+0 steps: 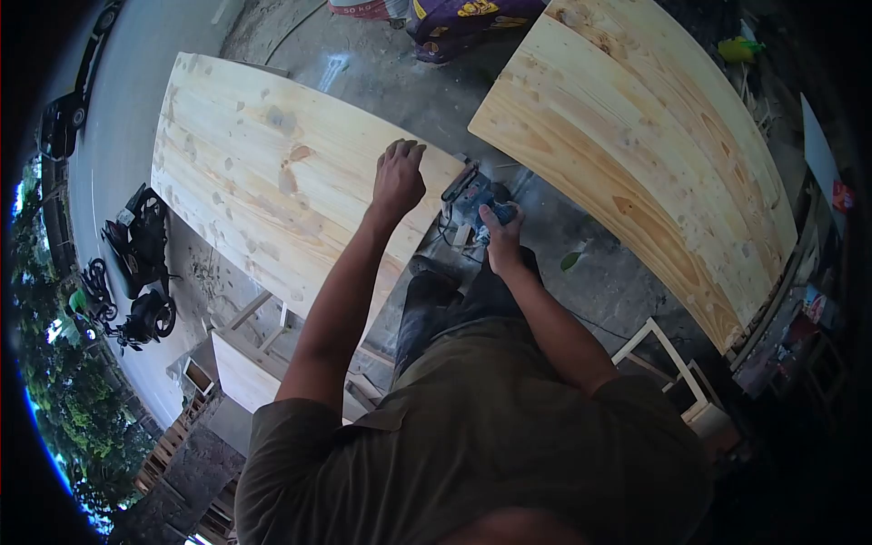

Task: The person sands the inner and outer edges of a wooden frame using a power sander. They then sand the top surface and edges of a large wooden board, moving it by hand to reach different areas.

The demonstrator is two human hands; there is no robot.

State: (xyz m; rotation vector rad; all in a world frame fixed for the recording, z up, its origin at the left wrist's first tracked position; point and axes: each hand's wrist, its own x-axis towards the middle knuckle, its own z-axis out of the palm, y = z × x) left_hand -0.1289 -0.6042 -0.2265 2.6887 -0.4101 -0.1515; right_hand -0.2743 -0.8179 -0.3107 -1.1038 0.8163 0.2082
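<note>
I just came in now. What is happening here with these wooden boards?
A person stands between two large pale wooden panels. Their right hand holds a blue power tool, possibly a sander, at the near corner of the left panel. Their left hand is over that same panel, fingers curled; whether it touches the wood is not clear. The right panel has neither hand on it. Whether the tool is running, I cannot tell.

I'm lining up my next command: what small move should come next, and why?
Probably align the power tool with the edge of the wooden panel under the left hand: the right hand holds the tool beside that panel's corner, but whether they touch is unclear.
</note>
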